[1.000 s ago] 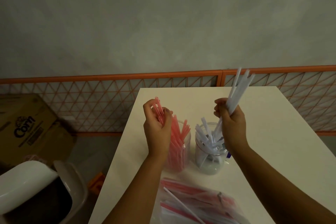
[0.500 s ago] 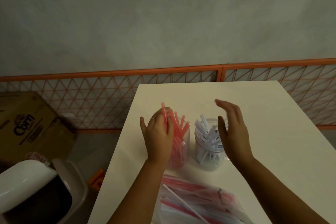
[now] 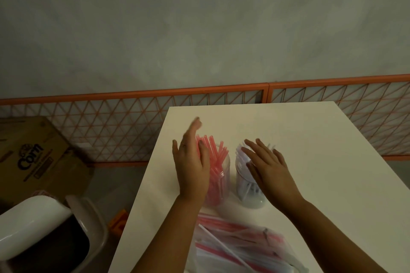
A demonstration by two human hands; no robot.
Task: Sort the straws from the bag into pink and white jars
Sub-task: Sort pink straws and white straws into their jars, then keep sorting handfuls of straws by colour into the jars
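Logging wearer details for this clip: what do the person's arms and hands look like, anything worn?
Both forearms are bare, with no sleeves, gloves or watch in view. The left hand has what looks like a small ring on one finger. The right hand shows nothing worn.

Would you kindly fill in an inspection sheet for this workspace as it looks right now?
Surface: white table, bare apart from the job's things.
Job's things: pink jar packed with pink straws; white jar with white straws, side by side; plastic bag at the near edge holding mixed straws.
Clutter: nothing seen on the table.
Grip: left hand open, empty, beside the pink jar; right hand open, empty, over the white jar.
Cables: nothing seen.
Surroundings: grey wall, orange lattice fence, cardboard box, white chair on the left.
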